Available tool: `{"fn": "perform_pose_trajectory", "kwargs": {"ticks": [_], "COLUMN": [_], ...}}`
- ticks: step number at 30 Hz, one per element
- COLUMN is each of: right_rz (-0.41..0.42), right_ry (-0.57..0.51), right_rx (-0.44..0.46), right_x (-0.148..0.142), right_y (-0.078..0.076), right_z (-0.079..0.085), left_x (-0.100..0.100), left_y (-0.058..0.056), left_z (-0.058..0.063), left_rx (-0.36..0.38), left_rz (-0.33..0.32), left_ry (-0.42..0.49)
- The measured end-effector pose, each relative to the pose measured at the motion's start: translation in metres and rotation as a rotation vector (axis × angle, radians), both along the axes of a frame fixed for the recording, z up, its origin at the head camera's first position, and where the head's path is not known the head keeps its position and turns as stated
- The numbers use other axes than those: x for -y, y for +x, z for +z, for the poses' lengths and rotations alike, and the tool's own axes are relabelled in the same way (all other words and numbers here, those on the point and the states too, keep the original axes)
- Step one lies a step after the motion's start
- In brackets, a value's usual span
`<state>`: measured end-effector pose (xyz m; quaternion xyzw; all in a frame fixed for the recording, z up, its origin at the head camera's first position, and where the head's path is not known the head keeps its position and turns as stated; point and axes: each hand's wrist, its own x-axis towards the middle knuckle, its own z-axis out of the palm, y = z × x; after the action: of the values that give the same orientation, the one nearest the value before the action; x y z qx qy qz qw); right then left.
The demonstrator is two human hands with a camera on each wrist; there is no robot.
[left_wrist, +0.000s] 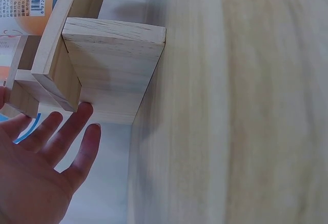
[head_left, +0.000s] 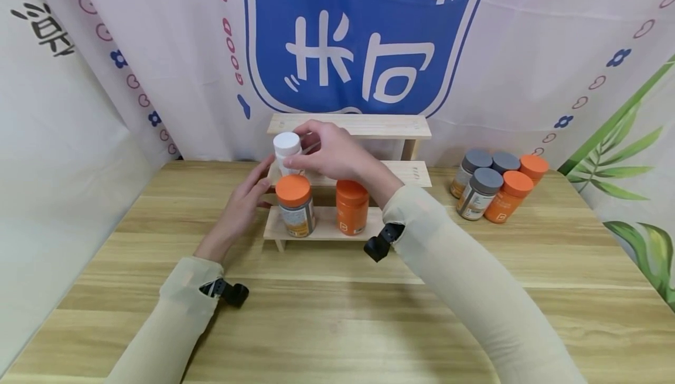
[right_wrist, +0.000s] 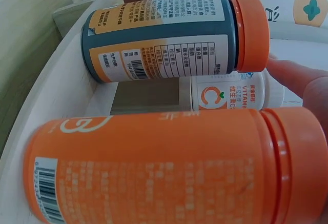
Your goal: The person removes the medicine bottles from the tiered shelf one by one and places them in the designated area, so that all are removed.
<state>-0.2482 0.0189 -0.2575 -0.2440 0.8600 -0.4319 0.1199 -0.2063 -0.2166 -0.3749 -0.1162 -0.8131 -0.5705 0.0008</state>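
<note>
A white vitamin C bottle (head_left: 287, 148) is upright over the left end of the wooden stand's middle tier (head_left: 406, 173); my right hand (head_left: 334, 152) pinches it near the cap between thumb and fingers. In the right wrist view, the bottle's label (right_wrist: 225, 93) shows behind two larger jars. My left hand (head_left: 242, 202) is at the stand's left end, its fingers extended along the wood in the left wrist view. On the lowest tier stand a grey jar with an orange lid (head_left: 295, 205) and an all-orange jar (head_left: 352, 208), set apart, below my right forearm.
On the table to the right stand several jars: grey-lidded ones (head_left: 473, 193) in front and behind, beside orange ones (head_left: 508, 196). The stand's top tier (head_left: 353, 125) is just behind my right hand. A printed curtain (head_left: 490, 50) hangs behind the table (head_left: 316, 313).
</note>
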Motion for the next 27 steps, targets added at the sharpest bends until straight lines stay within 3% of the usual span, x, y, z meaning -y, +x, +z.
{"fn": "perform_pose_trajectory", "kwargs": {"ticks": [15, 27], "right_rz": [-0.017, -0.028], "right_ry": [0.053, 0.033], "right_rx": [-0.019, -0.047], "right_x": [0.0081, 0.0074], "right_y": [-0.0033, -0.0029], "right_z": [0.0002, -0.0007], "left_x": [0.0005, 0.0010], "left_y": [-0.0014, -0.0011], "left_z": [-0.0018, -0.0007], "left_rx": [-0.003, 0.007], "left_rz": [0.004, -0.001], "left_ry": [-0.002, -0.001]}}
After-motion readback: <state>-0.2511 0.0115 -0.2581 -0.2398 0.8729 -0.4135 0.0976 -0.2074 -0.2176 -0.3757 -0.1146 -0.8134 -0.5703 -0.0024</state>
